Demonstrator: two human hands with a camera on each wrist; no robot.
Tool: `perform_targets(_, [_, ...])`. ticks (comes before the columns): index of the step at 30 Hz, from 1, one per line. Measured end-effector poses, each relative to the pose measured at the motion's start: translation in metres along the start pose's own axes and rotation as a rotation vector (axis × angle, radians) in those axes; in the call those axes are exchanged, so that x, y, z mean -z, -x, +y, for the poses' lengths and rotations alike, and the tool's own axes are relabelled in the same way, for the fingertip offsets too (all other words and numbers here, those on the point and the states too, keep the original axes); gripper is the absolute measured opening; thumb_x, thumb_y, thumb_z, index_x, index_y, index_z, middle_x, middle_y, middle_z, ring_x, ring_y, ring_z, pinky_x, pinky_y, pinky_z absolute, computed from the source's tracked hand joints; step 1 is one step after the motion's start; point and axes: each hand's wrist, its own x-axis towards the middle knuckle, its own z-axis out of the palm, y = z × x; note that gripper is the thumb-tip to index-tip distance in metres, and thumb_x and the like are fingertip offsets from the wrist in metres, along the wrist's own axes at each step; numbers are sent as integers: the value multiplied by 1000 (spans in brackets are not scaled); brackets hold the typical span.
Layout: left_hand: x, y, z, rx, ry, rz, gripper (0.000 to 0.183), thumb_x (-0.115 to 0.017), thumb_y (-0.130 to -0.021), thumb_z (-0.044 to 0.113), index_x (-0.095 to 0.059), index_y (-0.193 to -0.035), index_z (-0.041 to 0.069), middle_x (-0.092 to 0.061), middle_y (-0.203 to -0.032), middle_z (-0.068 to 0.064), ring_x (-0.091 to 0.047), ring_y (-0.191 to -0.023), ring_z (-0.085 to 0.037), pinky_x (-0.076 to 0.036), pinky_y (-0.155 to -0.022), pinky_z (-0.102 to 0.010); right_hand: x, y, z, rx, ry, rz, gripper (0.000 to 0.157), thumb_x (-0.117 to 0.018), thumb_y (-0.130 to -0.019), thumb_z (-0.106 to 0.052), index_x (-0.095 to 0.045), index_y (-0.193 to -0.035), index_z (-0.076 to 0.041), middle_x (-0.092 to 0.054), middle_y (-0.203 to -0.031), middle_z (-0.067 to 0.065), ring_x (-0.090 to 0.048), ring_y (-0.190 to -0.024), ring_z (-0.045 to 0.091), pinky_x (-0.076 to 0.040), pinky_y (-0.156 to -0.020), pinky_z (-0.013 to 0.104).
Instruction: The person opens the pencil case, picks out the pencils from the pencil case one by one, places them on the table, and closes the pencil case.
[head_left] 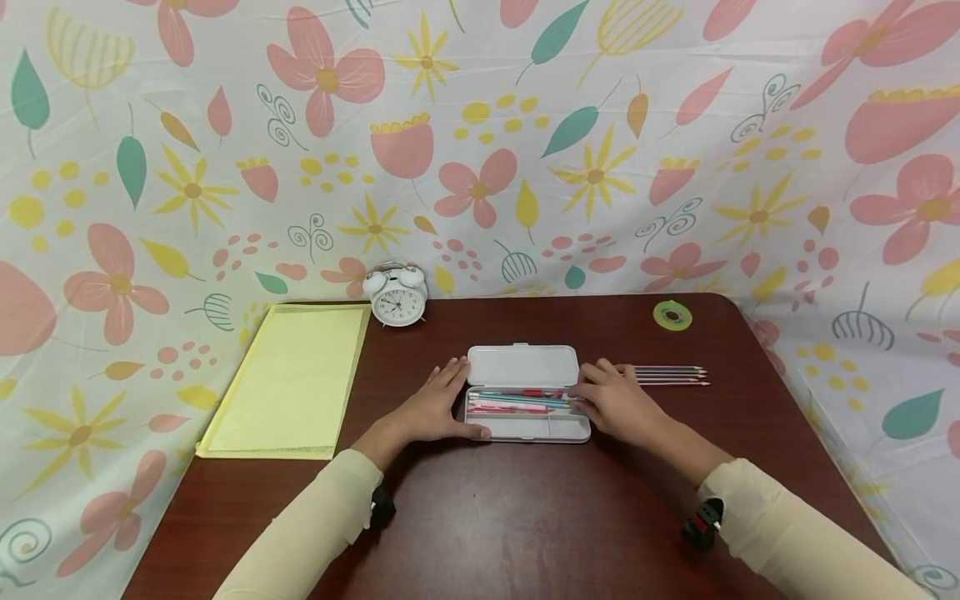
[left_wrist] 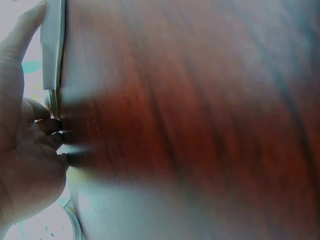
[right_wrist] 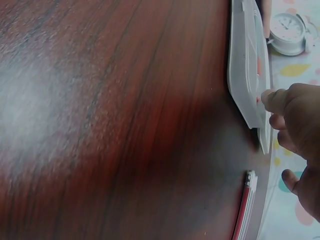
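An opened white pencil case (head_left: 525, 428) lies on the table with its lid (head_left: 522, 367) folded back. Blue, red and white pencils (head_left: 517, 402) lie in its long rear compartment. My left hand (head_left: 431, 410) spreads around the case's left end, thumb on the front edge and fairly straight fingers by the lid. In the left wrist view that thumb (left_wrist: 25, 32) lies along the case wall. My right hand (head_left: 618, 404) bends over the right end. One fingertip of it (right_wrist: 269, 98) reaches the case's inner edge; whether it pinches a pencil is hidden.
Several loose pencils (head_left: 671, 375) lie right of the case, partly behind my right hand. A green tape roll (head_left: 672, 316) is at the back right. A white alarm clock (head_left: 397, 300) and a yellow zip folder (head_left: 288, 379) are at the left. Patterned cloth (head_left: 480, 125) hangs behind the table.
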Motion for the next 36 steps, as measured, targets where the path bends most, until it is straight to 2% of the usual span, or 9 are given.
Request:
perform_targets(8, [-2,-1,-2,-1,6,7,133,-83,-89,70,-10,-177,1,-11,-187,-19,-8,-175,-35,-9,-143,-56,-8,-7,-4,-31,16,-57,10,-86,-98,-21,-84,-108,-19,-61,-99,-2,-49,-96,20,-42,-86,59])
perform_targets(14, [-1,1,0,1,6,3,133,-83,-89,70,-10,-177,2,-10,-187,-17,-7,-176,-34,-8,-143,-55,-11,-9,-6,-50,40,-68,9,-86,-98,-22,-85,-106,-18,-61,-98,-2,-48,-95,20,-41,-84,58])
perform_targets(24, [0,0,-1,5,9,-5,133,-83,-89,70,-10,-177,2,-10,-187,-17,-6,-176,-33,-8,-143,-55,-13,-11,-9,-67,28,-52,6,-85,-99,-20,-79,-100,-18,-61,-100,-2,-49,-94,20,-44,-87,61])
perform_targets(27, [0,1,-1,6,11,-9,133,-83,-89,70,-10,-177,2,-10,-187,-17,-6,-176,-33,-8,-143,-54,-13,-10,-9,-72,27,-48,8,-84,-100,-21,-77,-101,-17,-62,-103,0,-51,-96,21,-46,-88,63])
perform_targets(32, [0,0,-2,7,4,-9,133,-83,-88,71,-10,-177,3,-9,-187,-16,-6,-176,-32,-8,-143,-53,-13,-10,-9,-69,22,-9,11,-84,-100,-20,-74,-103,-16,-67,-105,1,-55,-96,22,-46,-87,60])
perform_targets(36, [-1,-1,-2,2,4,1,134,-83,-88,70,-11,-177,2,-10,-187,-17,-7,-176,-33,-9,-143,-55,-15,-12,-8,-52,5,18,12,-83,-99,-17,-75,-107,-15,-71,-104,2,-59,-97,21,-48,-91,61])
